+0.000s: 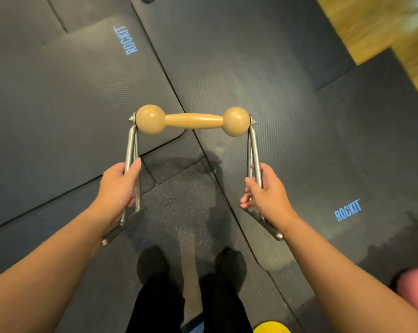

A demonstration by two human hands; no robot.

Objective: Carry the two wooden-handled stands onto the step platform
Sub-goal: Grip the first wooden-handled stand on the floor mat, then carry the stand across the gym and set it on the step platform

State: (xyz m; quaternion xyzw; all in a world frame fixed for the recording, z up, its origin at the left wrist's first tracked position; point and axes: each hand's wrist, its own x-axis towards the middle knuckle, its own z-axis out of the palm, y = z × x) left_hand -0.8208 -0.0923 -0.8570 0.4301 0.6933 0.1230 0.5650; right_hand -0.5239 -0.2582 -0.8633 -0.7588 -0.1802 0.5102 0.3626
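Note:
One wooden-handled stand (193, 120) hangs in the air in front of me, its tan handle with two round knobs pointing away from me. Steel legs run back from each knob toward my body. My left hand (118, 186) grips the left legs, and my right hand (266, 191) grips the right legs. The stand is held above dark exercise mats. A second stand and the step platform are not in view.
Dark grey mats (263, 80) marked ROCKIT overlap across a speckled rubber floor (179, 207). My black-clad feet (152, 263) stand below the stand. Wooden flooring (383, 22) shows at the top right. A pink object (416, 289) and a yellow object (271, 327) sit at the lower right.

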